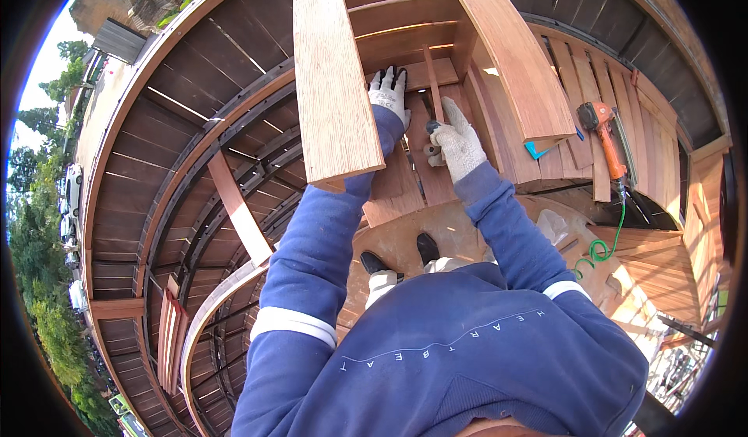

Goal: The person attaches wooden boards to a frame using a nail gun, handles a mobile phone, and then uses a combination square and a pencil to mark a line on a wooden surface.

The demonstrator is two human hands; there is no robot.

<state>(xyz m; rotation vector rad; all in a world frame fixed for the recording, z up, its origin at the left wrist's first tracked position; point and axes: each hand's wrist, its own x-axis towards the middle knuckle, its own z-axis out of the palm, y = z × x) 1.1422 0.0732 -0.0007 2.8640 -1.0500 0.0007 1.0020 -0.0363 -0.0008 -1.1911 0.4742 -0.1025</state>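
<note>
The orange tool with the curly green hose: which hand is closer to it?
Right. The right hand is left of the orange tool, with a wooden side board between them; the left hand is farther left, by the other side board.

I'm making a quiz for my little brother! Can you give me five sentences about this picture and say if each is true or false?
1. The left hand and right hand are gloved. True.
2. The coily hose is red. False: it is green.
3. The blue sleeves have white bands. True.
4. The orange tool lies left of both hands. False: it lies to their right.
5. The left hand makes a fist. False: its fingers are stretched out.
</note>
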